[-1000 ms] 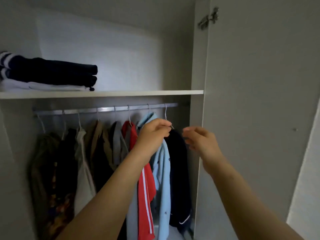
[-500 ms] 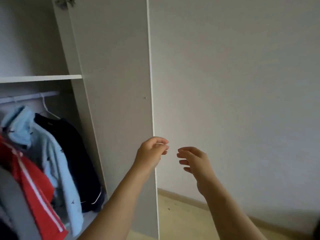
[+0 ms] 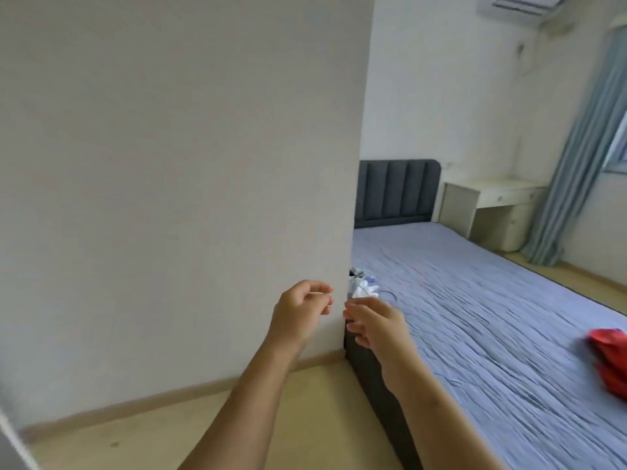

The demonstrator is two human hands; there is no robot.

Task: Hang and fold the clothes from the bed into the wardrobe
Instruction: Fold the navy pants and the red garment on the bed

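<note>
The bed (image 3: pixel 475 320) with a blue-lilac sheet fills the right half of the head view. A red garment (image 3: pixel 610 357) lies bunched at its right edge. A small white and blue piece of clothing (image 3: pixel 364 287) lies near the wall corner, with what looks like a wire hanger (image 3: pixel 390 295) beside it. My left hand (image 3: pixel 300 313) and my right hand (image 3: pixel 376 325) hover side by side in mid-air, fingers loosely curled, holding nothing. The wardrobe is out of view.
A plain wall (image 3: pixel 169 181) fills the left half and ends at a corner by the bed. A grey headboard (image 3: pixel 395 195), a cream desk (image 3: pixel 488 208) and a blue curtain (image 3: pixel 583 164) stand at the back. Wooden floor (image 3: pixel 288 418) lies below my arms.
My view has swung right from the wardrobe rail, past its door, to the bed. My left hand has let go of the hanger hook; both hands now hang empty in front of me.
</note>
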